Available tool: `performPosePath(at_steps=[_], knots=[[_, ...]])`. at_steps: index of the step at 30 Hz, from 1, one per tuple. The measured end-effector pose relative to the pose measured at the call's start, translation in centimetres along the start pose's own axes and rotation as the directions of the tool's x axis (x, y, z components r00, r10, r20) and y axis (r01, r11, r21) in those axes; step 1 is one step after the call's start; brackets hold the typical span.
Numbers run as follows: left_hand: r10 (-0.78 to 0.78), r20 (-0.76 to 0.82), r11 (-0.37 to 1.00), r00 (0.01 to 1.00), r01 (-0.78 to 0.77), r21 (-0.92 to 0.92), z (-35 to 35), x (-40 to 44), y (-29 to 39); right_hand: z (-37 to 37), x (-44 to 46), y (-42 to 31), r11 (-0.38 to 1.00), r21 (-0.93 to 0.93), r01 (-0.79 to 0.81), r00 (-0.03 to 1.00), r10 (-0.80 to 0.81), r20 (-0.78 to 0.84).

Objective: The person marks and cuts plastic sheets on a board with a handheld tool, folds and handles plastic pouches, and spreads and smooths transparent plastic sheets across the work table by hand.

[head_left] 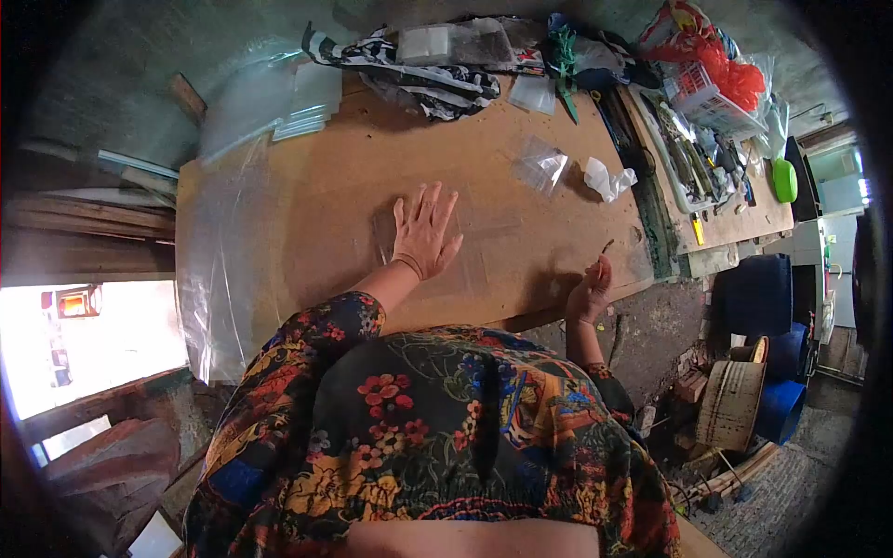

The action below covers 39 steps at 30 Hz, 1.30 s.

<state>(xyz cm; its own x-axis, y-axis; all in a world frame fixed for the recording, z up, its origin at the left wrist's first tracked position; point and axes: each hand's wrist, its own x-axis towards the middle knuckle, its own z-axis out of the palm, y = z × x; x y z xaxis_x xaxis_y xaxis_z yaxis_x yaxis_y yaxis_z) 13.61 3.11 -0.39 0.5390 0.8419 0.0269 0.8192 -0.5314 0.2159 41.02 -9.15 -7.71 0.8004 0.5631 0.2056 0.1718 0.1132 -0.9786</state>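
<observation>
My left hand lies flat with fingers spread on a thin clear sheet, which rests on the brown wooden board. Whether the sheet is glass or plastic I cannot tell. Near the board's front right edge, my right hand is raised with its fingers closed around a small, thin, dark tool. Only the tool's tip shows above the fingers, so its exact kind is hidden. The tool is apart from the clear sheet.
Clear panes are stacked at the back left. Crumpled white paper and clear plastic film lie toward the right. A black-and-white striped bag sits at the back. Beyond the right edge stand a tool tray and blue barrels.
</observation>
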Motion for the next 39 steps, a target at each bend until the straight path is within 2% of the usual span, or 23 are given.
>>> performPosePath(at_steps=[1, 2, 3, 4, 5, 6, 7, 9, 10, 12, 13, 14, 15, 16, 18, 22, 25, 27, 28, 30, 36, 39], knots=[[-0.004, 0.002, 1.0, 1.0, 0.004, 0.004, -0.2, -0.4, -0.3, -0.6, 0.1, 0.5, 0.949, -0.282, 0.143, 0.99, -0.133, 0.054], [-0.007, -0.108, 0.997, 0.994, -0.002, -0.078, -0.5, -0.9, -0.7, -1.0, 0.0, 1.0, 0.801, -0.528, 0.282, 0.959, -0.241, 0.147], [-0.021, -0.219, 0.988, 0.975, -0.014, -0.155, -0.7, -1.4, -1.4, -0.7, 0.0, 0.5, 0.807, -0.519, 0.282, 0.959, -0.237, 0.154], [-0.031, -0.217, 0.989, 0.976, -0.001, -0.146, -0.8, -2.2, -2.2, -0.5, -0.1, -0.1, 0.737, -0.58, 0.348, 0.937, -0.289, 0.196], [-0.134, -0.302, 0.977, 0.944, 0.074, -0.201, -0.7, -3.3, -3.1, -0.1, -0.2, -0.7, 0.658, -0.631, 0.41, 0.91, -0.337, 0.24], [-0.235, -0.38, 0.955, 0.894, 0.14, -0.261, -0.6, -4.5, -4.1, 0.2, -0.3, -0.9, 0.667, -0.621, 0.412, 0.91, -0.334, 0.245], [-0.242, -0.382, 0.955, 0.892, 0.151, -0.254, -0.2, -5.9, -5.0, 0.3, -0.4, -1.1, 0.656, -0.632, 0.413, 0.909, -0.334, 0.248], [-0.375, -0.392, 0.917, 0.84, 0.274, -0.291, 0.8, -8.7, -6.6, 0.8, -0.3, -1.4, 0.646, -0.636, 0.422, 0.905, -0.339, 0.256], [-0.379, -0.394, 0.916, 0.837, 0.279, -0.288, 0.8, -9.8, -7.3, 0.9, -0.4, -1.5, 0.634, -0.665, 0.396, 0.917, -0.316, 0.245], [-0.273, -0.298, 0.948, 0.915, 0.203, -0.244, 0.2, -11.3, -7.8, 0.8, -0.5, -1.5, 0.619, -0.693, 0.37, 0.927, -0.291, 0.236], [-0.278, -0.299, 0.947, 0.913, 0.208, -0.244, -0.4, -11.2, -7.8, 0.8, -0.4, -1.5, 0.634, -0.685, 0.36, 0.932, -0.285, 0.226], [-0.082, -0.183, 0.991, 0.98, 0.061, -0.118, -1.0, -10.7, -7.8, 0.8, -0.4, -1.4, 0.649, -0.675, 0.351, 0.935, -0.278, 0.218], [0.104, -0.041, 0.994, 0.994, -0.105, -0.014, -1.9, -10.0, -7.6, 0.8, -0.4, -1.3, 0.65, -0.671, 0.357, 0.933, -0.279, 0.227], [0.094, -0.045, 0.995, 0.995, -0.094, -0.014, -2.1, -9.2, -7.4, 0.8, -0.3, -1.1, 0.654, -0.673, 0.346, 0.937, -0.275, 0.215], [0.282, 0.124, 0.95, 0.951, -0.295, 0.103, -2.3, -7.8, -7.1, 0.9, -0.2, -0.7, 0.658, -0.671, 0.342, 0.939, -0.274, 0.21], [0.239, 0.186, 0.959, 0.953, -0.262, 0.109, -2.3, -7.8, -8.2, 0.6, 0.1, -0.2, 0.663, -0.692, 0.287, 0.957, -0.221, 0.185], [0.147, 0.208, 0.971, 0.967, -0.181, 0.154, -3.1, -10.0, -9.8, -0.2, 0.7, 1.5, 0.648, -0.7, 0.3, 0.954, -0.224, 0.202], [-0.09, 0.094, 0.96, 0.991, 0.061, 0.273, -3.3, -11.8, -11.4, -0.3, 0.6, 2.1, 0.634, -0.703, 0.323, 0.946, -0.239, 0.218], [-0.098, 0.094, 0.958, 0.991, 0.068, 0.278, -4.0, -12.5, -11.8, -0.1, 0.5, 1.0, 0.617, -0.718, 0.322, 0.946, -0.248, 0.21], [-0.225, 0.088, 0.942, 0.97, 0.194, 0.275, -5.6, -14.2, -12.6, 0.2, 0.2, -0.1, 0.621, -0.728, 0.29, 0.956, -0.222, 0.191], [-0.344, -0.086, 0.907, 0.935, 0.354, 0.226, -5.9, -17.6, -16.1, 0.6, 0.4, -0.7, 0.599, -0.732, 0.324, 0.942, -0.273, 0.194], [-0.406, -0.038, 0.898, 0.913, 0.407, 0.168, -6.4, -18.3, -17.0, 0.1, 0.6, 0.3, 0.548, -0.743, 0.383, 0.916, -0.327, 0.231]])
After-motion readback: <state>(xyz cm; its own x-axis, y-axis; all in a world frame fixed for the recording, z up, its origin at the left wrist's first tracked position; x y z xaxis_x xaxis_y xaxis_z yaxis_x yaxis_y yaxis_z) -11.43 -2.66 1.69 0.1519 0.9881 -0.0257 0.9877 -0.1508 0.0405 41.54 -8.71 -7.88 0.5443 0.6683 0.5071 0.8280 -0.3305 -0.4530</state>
